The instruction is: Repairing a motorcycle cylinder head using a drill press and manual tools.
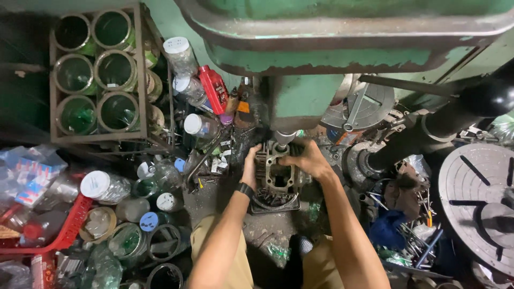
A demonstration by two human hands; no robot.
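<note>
Head view: looks straight down past a worn green machine (342, 48) onto a crowded workshop floor.
Machine: green painted casting with chipped, rusty edges fills the top; its spindle (282, 138) comes down just above the workpiece.
Slotted round table (476, 198): grey metal disc with dark slots, at the right edge, well apart from the hands.
Metal rack (142, 80): rusty frame at upper left holding six large round cans, open mouths facing the camera, insides green and dim; contents cannot be told.
Red basket (67, 227): plastic, at lower left, with packets and wrapped items in it.
Floor jars (128, 241): clear glass and plastic jars, some capped white or blue, some open; several show green inside, the rest too dim to read.
Bottles: clear plastic ones with white caps (179, 51) stand by the rack, beside a red oil bottle (214, 88).
Engine cylinder block (276, 174): finned, grimy metal part with a square opening, resting under the spindle at centre, between both hands.
Left hand (249, 166): wrapped on the block's left side, fingers on its top edge; a black band sits on the wrist.
Right hand (308, 159): closed over the block's upper right corner, gripping it.
</note>
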